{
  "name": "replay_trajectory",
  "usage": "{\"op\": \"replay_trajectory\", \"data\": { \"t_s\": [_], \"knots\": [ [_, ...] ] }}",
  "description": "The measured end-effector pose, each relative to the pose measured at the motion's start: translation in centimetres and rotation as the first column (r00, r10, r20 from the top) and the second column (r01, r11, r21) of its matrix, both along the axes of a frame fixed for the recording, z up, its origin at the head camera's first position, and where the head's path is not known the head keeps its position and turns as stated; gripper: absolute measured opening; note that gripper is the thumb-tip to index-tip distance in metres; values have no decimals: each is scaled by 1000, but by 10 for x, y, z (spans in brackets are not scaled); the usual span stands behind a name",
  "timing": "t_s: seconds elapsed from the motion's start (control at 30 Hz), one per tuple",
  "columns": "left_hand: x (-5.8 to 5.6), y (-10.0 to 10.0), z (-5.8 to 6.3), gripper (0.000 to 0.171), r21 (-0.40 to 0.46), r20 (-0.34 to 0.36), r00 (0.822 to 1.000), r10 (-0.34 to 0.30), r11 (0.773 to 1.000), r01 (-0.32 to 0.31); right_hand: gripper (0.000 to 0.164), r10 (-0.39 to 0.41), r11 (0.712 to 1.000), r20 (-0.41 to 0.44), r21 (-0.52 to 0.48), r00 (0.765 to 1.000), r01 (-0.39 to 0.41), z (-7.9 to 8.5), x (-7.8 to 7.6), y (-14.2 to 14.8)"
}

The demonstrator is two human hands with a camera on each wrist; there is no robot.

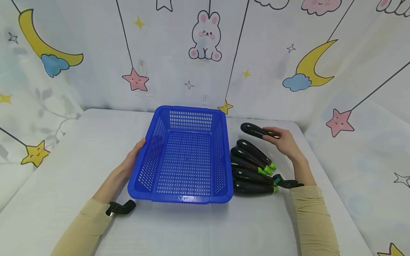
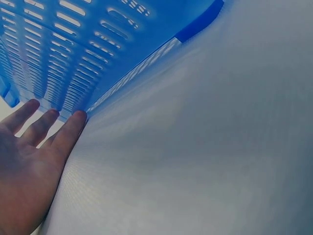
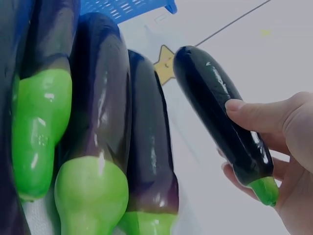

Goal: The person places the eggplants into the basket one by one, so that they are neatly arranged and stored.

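My right hand (image 1: pixel 283 142) grips a dark, glossy eggplant (image 1: pixel 252 130) near its stem end. In the right wrist view the thumb lies along one side of this eggplant (image 3: pixel 210 93), the other fingers are partly hidden behind it, and its green stem points toward the palm. A blue perforated basket (image 1: pixel 187 199) stands in the middle of the table, its inside bare. At its left side is my left hand (image 1: pixel 131 160); in the left wrist view the fingers are extended, with their tips right at the slotted wall (image 2: pixel 73 63).
Several more eggplants (image 1: pixel 253 176) lie in a row along the basket's right side, green stems pointing right. White cloth covers the table (image 1: pixel 77 153). Behind it hangs a curtain (image 1: pixel 169 46) printed with stars, moons and a rabbit.
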State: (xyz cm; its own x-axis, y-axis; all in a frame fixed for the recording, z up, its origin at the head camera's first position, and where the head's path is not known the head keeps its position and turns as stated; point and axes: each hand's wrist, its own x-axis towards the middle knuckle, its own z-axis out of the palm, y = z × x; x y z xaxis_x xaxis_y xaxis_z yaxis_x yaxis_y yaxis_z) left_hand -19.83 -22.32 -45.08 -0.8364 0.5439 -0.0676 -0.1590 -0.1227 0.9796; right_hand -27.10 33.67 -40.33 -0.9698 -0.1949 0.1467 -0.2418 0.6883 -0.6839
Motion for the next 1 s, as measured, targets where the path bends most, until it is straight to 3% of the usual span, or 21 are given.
{"op": "replay_trajectory", "data": {
  "t_s": [0.47,0.8,1.0],
  "knots": [
    [3,2,5,85,62,35,999,-42,997,40,42,31,999,-10,-18,999,-31,14,8,-14],
    [3,2,5,86,50,37,999,-21,999,19,38,59,998,-31,-11,998,-59,51,34,-46],
    [2,2,4,86,45,25,999,-26,999,25,37,79,997,-55,-12,995,-79,60,42,-56]
  ]
}}
